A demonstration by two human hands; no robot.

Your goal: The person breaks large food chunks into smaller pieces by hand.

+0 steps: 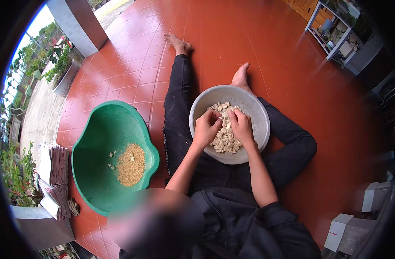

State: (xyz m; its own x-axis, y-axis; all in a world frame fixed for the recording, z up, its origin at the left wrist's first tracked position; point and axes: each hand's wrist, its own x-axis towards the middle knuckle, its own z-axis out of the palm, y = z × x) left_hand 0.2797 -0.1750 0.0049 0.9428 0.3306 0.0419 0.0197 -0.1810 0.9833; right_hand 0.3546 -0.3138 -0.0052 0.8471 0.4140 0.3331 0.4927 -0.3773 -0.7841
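Red tiled floor [283, 64], glossy; pillar [78, 28] and potted plant [60, 64] along the left edge, white-framed shelf [331, 41] at upper right. Person seated on the floor, dark trousers [176, 93], bare feet. Grey bowl [259, 125] sits between the legs, its bottom partly covered by a heap of pale chunks [225, 143]. Left hand [204, 131] over the heap, fingers curled inward, thumb near the fingertips; cannot tell whether it grips a chunk. Right hand [242, 126] just beside it, thumb and fingers drawn close; its hold cannot be told either. Green basin [91, 146] stands left of the left leg, holding tan grains [130, 170] with several pale bits on and beside them. Paper stack [58, 168] beyond the basin, at left.
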